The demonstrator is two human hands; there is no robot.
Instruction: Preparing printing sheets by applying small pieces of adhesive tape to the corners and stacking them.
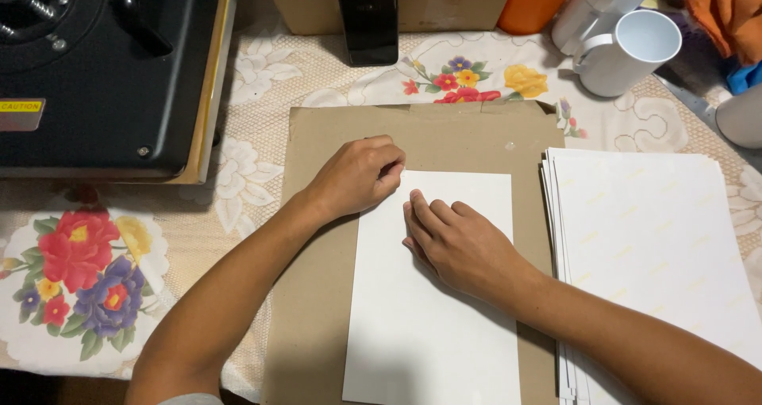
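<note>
A white sheet of paper (444, 326) lies on a brown cardboard board (325, 294) in the middle of the table. My left hand (357, 175) is curled at the sheet's top left corner, its fingertips pinching the paper's edge. My right hand (456, 242) lies flat on the upper part of the same sheet, fingers pointing toward the left hand and pressing the paper down. Both forearms reach in from the bottom of the view.
A stack of white sheets (651, 238) lies to the right of the board. A black heat press (103, 72) stands at the top left. Behind are a white mug (627, 52), an orange cup (532, 8), a black object (369, 16) and a floral tablecloth (87, 270).
</note>
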